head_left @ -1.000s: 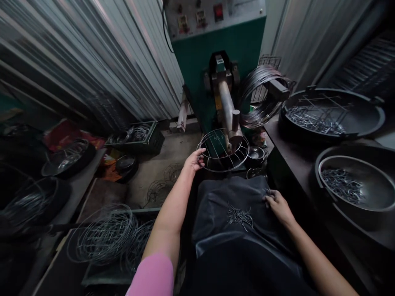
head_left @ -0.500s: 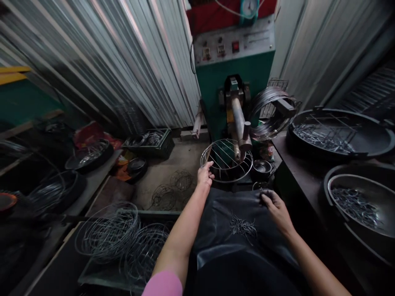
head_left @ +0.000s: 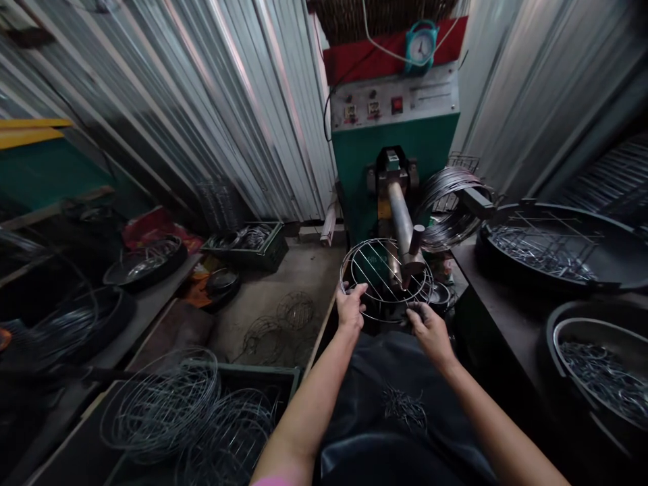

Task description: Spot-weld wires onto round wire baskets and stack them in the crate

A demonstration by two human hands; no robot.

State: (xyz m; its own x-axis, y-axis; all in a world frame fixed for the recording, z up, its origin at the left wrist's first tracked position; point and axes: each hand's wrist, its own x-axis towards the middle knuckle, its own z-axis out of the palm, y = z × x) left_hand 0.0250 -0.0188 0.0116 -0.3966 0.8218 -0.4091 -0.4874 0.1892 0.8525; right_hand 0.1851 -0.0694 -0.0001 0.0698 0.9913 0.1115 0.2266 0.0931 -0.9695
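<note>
Two hands are working one round wire rack (head_left: 385,278), which is sitting at 12 o'clock from the person, up against the arm of the green welding machine (head_left: 395,182). That machine is the biggest thing here, standing against the corrugated wall, with its metal arm (head_left: 403,223) reaching out over the rack's grid. At 3 o'clock, big dark pans (head_left: 557,250) are holding loose wire bits, and at 8 o'clock plain wire rings (head_left: 162,405) are piling up in a tray.

The left hand (head_left: 351,307) is curling its fingers around the rim at the rack's 8 o'clock; the right hand (head_left: 429,329) is closing on the rim at about 5 o'clock, though whether it's also pinching a small wire piece can't be told. Probably worth keeping the rack level under the arm and fingers off the contact spot. More small wire pieces (head_left: 405,408) are lying on the dark apron at 6 o'clock.
</note>
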